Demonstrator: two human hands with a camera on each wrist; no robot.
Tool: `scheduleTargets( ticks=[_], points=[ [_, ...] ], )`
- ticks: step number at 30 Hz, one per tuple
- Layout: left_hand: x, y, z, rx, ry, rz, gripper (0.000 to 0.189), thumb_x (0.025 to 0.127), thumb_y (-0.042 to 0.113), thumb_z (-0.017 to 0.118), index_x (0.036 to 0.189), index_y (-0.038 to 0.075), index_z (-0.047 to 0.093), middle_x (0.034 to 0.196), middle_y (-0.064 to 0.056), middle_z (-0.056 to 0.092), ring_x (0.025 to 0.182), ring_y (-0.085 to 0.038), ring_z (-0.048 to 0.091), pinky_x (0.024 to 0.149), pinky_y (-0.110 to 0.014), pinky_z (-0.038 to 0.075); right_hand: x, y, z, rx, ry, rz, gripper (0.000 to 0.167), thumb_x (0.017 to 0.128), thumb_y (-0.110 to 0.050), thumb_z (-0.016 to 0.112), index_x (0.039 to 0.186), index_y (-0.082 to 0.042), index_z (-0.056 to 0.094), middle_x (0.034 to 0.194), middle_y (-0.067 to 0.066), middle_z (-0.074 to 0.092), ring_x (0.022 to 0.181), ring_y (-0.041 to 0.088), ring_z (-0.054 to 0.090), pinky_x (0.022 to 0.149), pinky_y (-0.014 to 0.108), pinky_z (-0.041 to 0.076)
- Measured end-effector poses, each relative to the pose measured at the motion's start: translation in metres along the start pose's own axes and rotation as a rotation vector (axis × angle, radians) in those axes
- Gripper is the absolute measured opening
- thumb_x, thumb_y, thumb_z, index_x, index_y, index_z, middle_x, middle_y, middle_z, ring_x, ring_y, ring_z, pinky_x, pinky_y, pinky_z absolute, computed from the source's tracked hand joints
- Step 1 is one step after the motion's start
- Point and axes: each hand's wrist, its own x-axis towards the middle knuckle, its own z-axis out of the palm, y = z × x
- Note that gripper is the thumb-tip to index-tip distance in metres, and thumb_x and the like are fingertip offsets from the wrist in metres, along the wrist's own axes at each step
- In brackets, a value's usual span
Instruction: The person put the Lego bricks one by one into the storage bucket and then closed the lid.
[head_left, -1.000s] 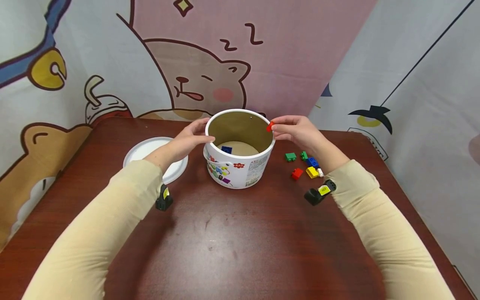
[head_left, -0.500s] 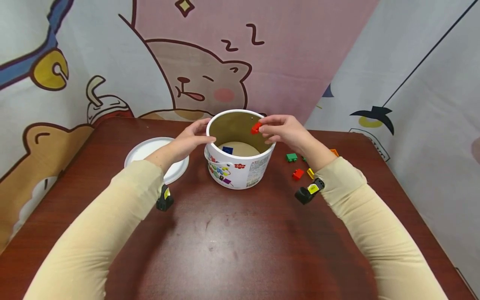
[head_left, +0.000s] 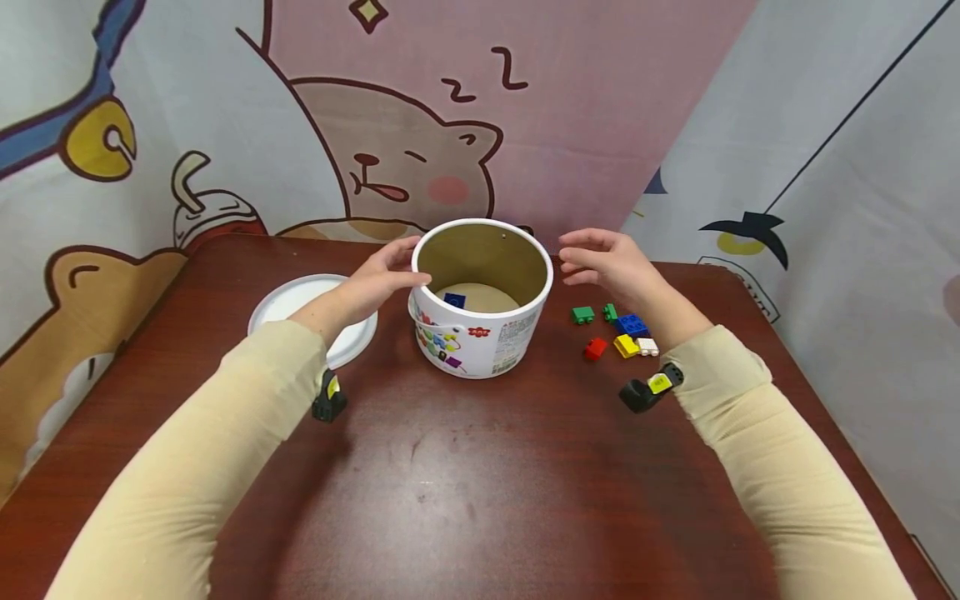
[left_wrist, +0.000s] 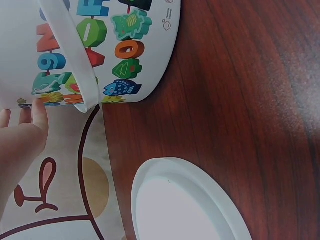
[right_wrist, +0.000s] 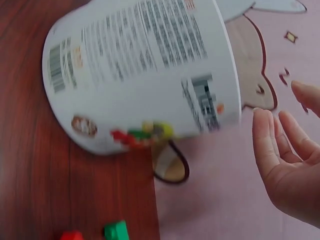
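sleepy-bear cloth (head_left: 585, 100) hangs behind a brown table (head_left: 465, 467). a white bucket (head_left: 480, 354) stands upright on it, with a blue brick (head_left: 453, 300) on the bottom inside. the left hand (head_left: 363, 287) rests on the bucket's left side, fingers straight, thumb spread wide at the rim. the right hand (head_left: 618, 265) is just off the other side; its fingers are loose, a bit bent, and hold nothing. small bricks (head_left: 626, 346) lie right of the bucket, below that hand and nearer the person, so the right hand is the close one. one green brick (head_left: 582, 315) lies nearest its fingertips, long side going left to right. between bucket and bricks is a gap, with lots more room toward the person. the table's back edge runs behind. a white lid (head_left: 296, 292) lies under the left wrist.
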Motion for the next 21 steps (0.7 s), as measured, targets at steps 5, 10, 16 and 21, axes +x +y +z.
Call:
scheduleTargets(
  ticks=[5, 10, 16, 21],
  points=[
    [0.000, 0.001, 0.000, 0.004, -0.001, -0.005, 0.070, 0.088, 0.006, 0.058, 0.148, 0.008, 0.022, 0.148, -0.021, 0.030, 0.136, -0.035, 0.030, 0.114, -0.045, 0.024, -0.013, 0.013, -0.032, 0.005, 0.030, 0.030, 0.023, 0.089, -0.023, 0.062, 0.109, -0.012, 0.058, 0.094, -0.006, 0.060, 0.079, 0.008, 0.062, 0.071, 0.019, 0.054],
    [-0.001, 0.001, 0.000, 0.004, 0.003, -0.001, 0.069, 0.088, 0.006, 0.058, 0.148, 0.008, 0.023, 0.147, -0.021, 0.031, 0.135, -0.035, 0.031, 0.114, -0.044, 0.025, -0.023, 0.039, -0.066, -0.003, 0.044, 0.061, 0.017, 0.089, -0.026, 0.062, 0.105, -0.019, 0.060, 0.094, -0.010, 0.061, 0.081, 0.005, 0.062, 0.072, 0.017, 0.054],
    [0.000, 0.001, 0.000, 0.001, -0.006, 0.001, 0.070, 0.088, 0.006, 0.058, 0.148, 0.008, 0.023, 0.147, -0.021, 0.030, 0.135, -0.035, 0.031, 0.113, -0.045, 0.025, -0.034, 0.083, -0.100, -0.255, 0.088, 0.157, 0.040, 0.088, -0.040, 0.061, 0.120, -0.017, 0.054, 0.106, -0.011, 0.055, 0.088, -0.001, 0.058, 0.077, 0.017, 0.053],
    [0.001, 0.000, 0.000, 0.001, -0.005, 0.004, 0.070, 0.088, 0.006, 0.058, 0.148, 0.008, 0.023, 0.147, -0.021, 0.030, 0.135, -0.034, 0.032, 0.113, -0.045, 0.025, -0.043, 0.113, -0.117, -0.336, 0.059, 0.217, 0.062, 0.092, -0.034, 0.058, 0.137, 0.003, 0.037, 0.136, 0.018, 0.040, 0.087, -0.004, 0.059, 0.081, 0.021, 0.053]
  ],
)
